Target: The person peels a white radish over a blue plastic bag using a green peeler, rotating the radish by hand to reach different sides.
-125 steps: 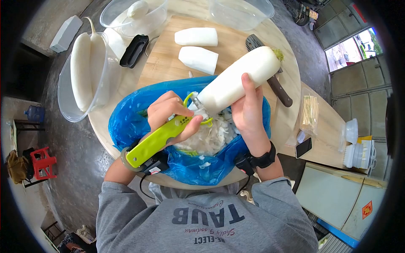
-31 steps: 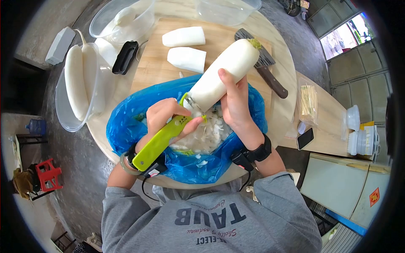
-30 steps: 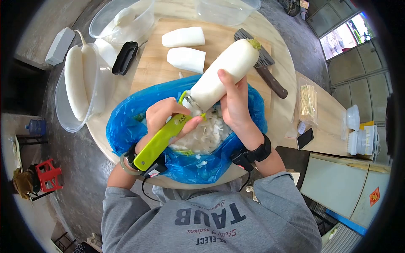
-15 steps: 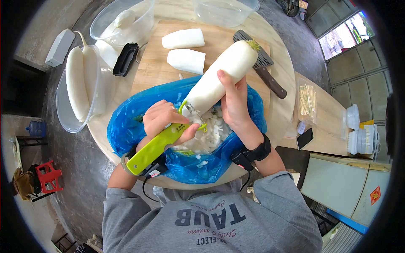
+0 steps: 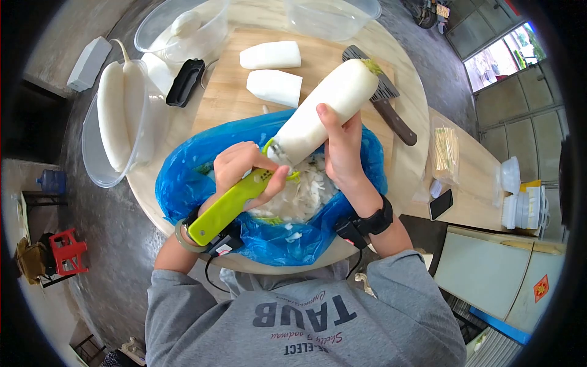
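The left hand (image 5: 241,171) has its fingers clamped around a lime-green peeler (image 5: 221,213) — its head against the lower end of a tilted white daikon (image 5: 330,107). The right hand's (image 5: 345,150) fingers grip the daikon above a blue plastic bag (image 5: 278,244) of peelings (image 5: 302,197).

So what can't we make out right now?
All head view:
- Right hand: some fingers, hidden behind the long white radish
- Brown-handled patterned knife: blade edge, partly behind radish
- Lime-green plastic peeler: handle print, too small
- Rightmost clear plastic tub: far side, cut by top edge
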Available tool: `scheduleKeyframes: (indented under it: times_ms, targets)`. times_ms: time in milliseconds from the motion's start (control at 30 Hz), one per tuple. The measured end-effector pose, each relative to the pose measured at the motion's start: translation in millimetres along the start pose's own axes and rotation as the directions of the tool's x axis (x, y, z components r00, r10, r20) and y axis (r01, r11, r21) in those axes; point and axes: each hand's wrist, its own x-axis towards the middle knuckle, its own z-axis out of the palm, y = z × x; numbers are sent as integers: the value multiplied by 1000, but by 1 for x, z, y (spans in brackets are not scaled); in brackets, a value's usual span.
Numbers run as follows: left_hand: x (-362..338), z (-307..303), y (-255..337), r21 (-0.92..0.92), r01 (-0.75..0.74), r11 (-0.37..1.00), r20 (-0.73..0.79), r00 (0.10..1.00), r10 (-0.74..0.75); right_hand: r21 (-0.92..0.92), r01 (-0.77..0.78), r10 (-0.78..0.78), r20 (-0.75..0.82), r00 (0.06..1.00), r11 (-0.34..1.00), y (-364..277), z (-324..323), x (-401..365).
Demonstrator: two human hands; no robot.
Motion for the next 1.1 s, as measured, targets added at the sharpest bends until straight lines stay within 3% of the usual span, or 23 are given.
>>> scheduleKeyframes:
  times_ms: [133,233,433,633,733,867,1033,1100]
  targets:
    - [0,-2,-1,66,50,997,24,998,-51,-24,12,-12,-9,1000,1000,0,2,-2]
    - [2,-9,-2,139,-22,990,111,994,6,-37,6,-5,7,1000,999,1,-1,-1]
    - [-5,-10,-7,57,-138,989,7,990,138,-49,21,-20,6,1000,999,-2,3,-3]
    - [-2,1,-10,-10,-36,999,6,999,36,-48,28,-29,-23,999,998,0,3,-5]
    - [-2,-7,-8,36,-109,993,112,988,105,-74,48,-50,-24,998,996,0,2,-4]
    - [-3,-9,-7,-100,-262,960,-1,965,263,-125,65,-71,-38,997,990,4,-2,-3]
    - [-2,-3,-6,44,-107,993,42,994,106,-132,64,-71,-51,996,989,2,1,-5]
    - [-4,0,-11,13,-86,996,35,996,86,-120,51,-59,-72,996,991,3,0,-5]
